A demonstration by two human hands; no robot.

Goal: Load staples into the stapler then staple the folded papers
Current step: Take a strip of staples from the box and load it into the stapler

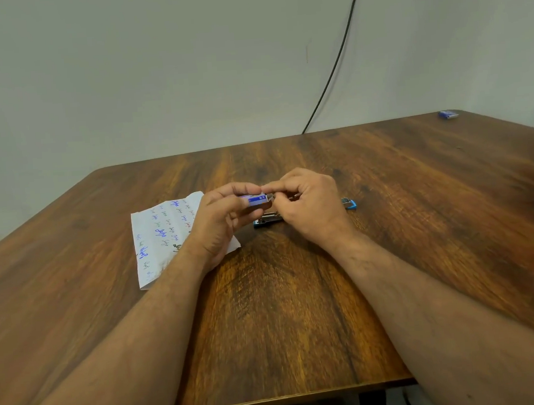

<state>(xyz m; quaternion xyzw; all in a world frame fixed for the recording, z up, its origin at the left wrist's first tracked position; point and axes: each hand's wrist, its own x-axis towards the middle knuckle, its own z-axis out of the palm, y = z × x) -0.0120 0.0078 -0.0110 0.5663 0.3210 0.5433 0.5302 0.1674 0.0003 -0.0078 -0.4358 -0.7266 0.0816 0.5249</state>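
Note:
My left hand [225,218] holds a small blue and white staple box [257,200] a little above the table. My right hand [310,203] pinches at the box's right end, where a bit of grey metal [270,197] shows. Under both hands lies the blue stapler [268,219], flipped open flat on the table, with its blue far end [350,203] sticking out right of my right hand. The folded papers [162,234], white with blue handwriting, lie on the table under my left wrist.
A wooden table [284,313] fills the view, with its front edge near me. A second small blue box [448,114] sits at the far right corner. A black cable [337,56] runs down the pale wall behind the table.

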